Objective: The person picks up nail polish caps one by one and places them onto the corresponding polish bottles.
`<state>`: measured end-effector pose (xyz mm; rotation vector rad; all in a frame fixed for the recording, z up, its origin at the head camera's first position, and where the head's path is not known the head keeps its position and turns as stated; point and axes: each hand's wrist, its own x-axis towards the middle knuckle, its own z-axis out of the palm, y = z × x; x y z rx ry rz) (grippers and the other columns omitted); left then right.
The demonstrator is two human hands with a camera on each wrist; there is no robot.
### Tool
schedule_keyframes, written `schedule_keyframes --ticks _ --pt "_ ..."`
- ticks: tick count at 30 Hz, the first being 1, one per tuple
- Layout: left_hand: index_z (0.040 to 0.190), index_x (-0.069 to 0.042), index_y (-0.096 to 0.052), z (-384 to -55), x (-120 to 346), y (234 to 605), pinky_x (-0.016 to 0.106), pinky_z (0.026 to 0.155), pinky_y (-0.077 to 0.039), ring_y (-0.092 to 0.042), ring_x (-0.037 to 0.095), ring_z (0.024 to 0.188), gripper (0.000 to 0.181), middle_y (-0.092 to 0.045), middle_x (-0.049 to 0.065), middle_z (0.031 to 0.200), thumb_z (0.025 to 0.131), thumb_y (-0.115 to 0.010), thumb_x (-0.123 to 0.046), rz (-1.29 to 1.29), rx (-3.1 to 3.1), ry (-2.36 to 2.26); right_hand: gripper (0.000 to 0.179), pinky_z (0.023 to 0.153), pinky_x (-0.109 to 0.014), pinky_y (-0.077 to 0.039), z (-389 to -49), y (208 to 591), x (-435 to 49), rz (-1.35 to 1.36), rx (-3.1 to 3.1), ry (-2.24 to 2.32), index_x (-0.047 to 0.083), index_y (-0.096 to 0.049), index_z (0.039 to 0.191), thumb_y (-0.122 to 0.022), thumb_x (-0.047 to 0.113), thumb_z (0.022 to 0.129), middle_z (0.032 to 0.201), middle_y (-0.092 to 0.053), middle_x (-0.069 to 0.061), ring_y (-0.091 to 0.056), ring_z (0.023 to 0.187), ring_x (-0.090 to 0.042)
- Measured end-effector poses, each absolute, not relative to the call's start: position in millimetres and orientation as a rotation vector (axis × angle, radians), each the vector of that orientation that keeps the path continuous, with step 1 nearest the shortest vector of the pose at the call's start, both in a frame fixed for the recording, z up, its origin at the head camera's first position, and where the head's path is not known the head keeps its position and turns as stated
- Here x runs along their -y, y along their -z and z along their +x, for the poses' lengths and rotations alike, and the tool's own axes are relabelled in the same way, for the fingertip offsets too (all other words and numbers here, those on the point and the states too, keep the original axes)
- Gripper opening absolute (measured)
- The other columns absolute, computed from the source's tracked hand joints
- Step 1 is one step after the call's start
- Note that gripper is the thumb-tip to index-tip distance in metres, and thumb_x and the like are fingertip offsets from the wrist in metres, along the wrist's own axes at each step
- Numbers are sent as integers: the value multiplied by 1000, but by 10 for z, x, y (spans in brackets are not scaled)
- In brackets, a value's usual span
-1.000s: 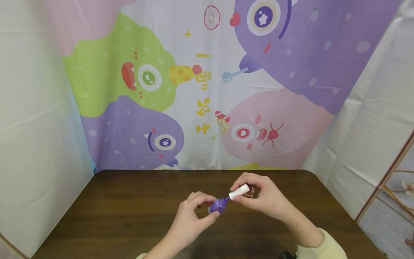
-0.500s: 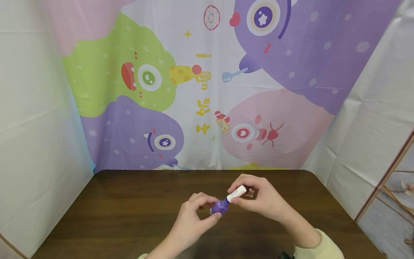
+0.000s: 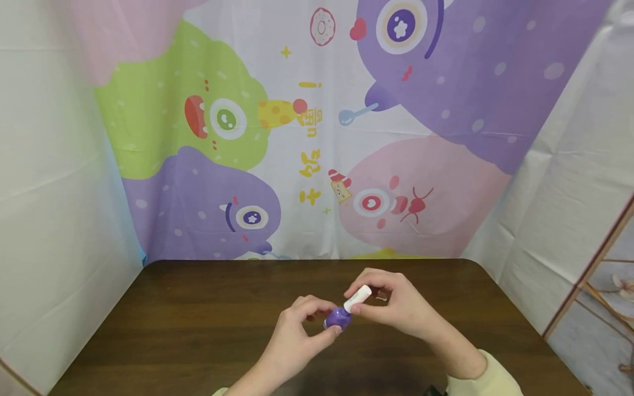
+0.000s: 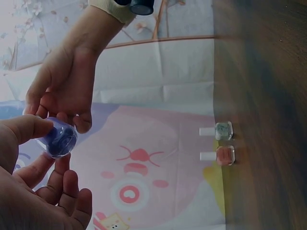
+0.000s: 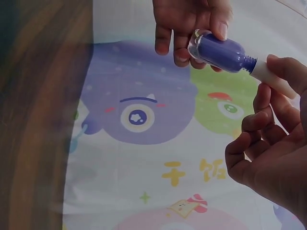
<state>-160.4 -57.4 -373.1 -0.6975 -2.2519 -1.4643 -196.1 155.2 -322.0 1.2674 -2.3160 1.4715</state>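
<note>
My left hand [image 3: 292, 341] pinches a small glass bottle of purple nail polish [image 3: 338, 318] between thumb and fingers, tilted above the dark table. My right hand [image 3: 398, 305] grips its white cap [image 3: 358, 299] by thumb and fingers. In the right wrist view the cap sits right at the threaded neck [image 5: 249, 63], with some thread still showing below it. Purple polish fills most of the bottle. From the left wrist view I see the rounded glass base of the bottle [image 4: 61, 142], while the right hand hides the cap.
Two more nail polish bottles with white caps, one greenish [image 4: 223, 130] and one coral [image 4: 225, 155], stand side by side on the wooden table [image 3: 198, 319]. In the head view my right hand mostly hides them. A cartoon-printed cloth [image 3: 317, 231] hangs behind the table.
My right hand has moved down and left, bringing the cap with its purple-coated brush to the bottle's neck. The brush stem visible earlier has gone into the bottle. The left hand barely shifted right.
</note>
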Motion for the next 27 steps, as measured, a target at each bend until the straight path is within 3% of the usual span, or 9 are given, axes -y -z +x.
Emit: schedule_keyframes --ticks 8,15,27 --pt "94 -24 -68 -1592 565 3723 30 75 -48 -57 5 85 26 -62 -18 86 73 -79 -14 -685 2265 1505 19 58 -24 -49 -1966 3237 -1551 1281 2312 -1485 16 -68 96 -73 6 81 90 -63 0 -55 74 -12" --pt "95 -20 -69 -1596 556 3732 28 74 -48 -57 5 83 20 -66 -11 86 76 -77 -19 -720 2244 1526 18 50 -23 -42 -1994 3254 -1536 1265 2310 -1457 17 -69 95 -73 7 80 88 -64 2 -49 67 -6" --pt "99 -17 -70 -1597 576 3738 28 73 -48 -57 13 78 21 -67 -3 86 79 -75 -20 -724 2274 1729 15 52 -24 -43 -2011 3257 -1506 1289 2314 -1489 15 -70 95 -71 7 82 89 -65 1 -51 69 -7"
